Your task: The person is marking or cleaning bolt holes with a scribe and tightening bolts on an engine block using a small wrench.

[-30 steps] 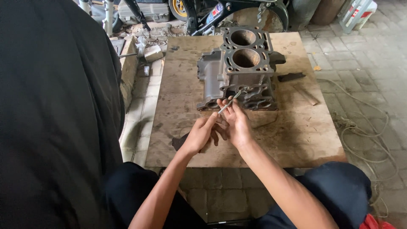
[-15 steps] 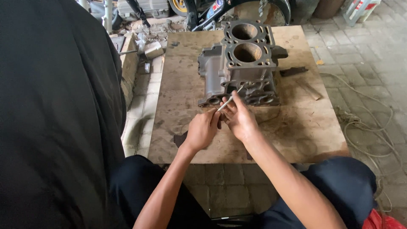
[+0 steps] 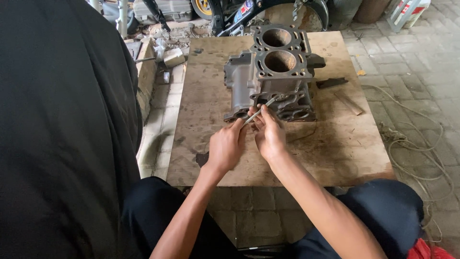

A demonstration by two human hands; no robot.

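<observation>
A grey metal engine block [image 3: 273, 76] with two round cylinder bores stands on a stained wooden board [image 3: 201, 115]. My left hand [image 3: 225, 146] and my right hand [image 3: 268, 134] meet at the block's near face. Both pinch a thin metal tool [image 3: 261, 109], whose tip reaches up onto the block's near edge. My forearms come up from the bottom of the view, over my dark-trousered knees.
A large black cloth-like mass [image 3: 62, 129] fills the left side. Beside the board lie a dark flat piece [image 3: 330, 82] and a wooden strip [image 3: 349, 102]. A pale cord [image 3: 412, 153] loops on the brick paving at right. Machine parts and clutter [image 3: 163, 52] sit behind the board.
The view has shifted slightly. Both hands stay at the block's near face with the thin tool, having moved only a little.
</observation>
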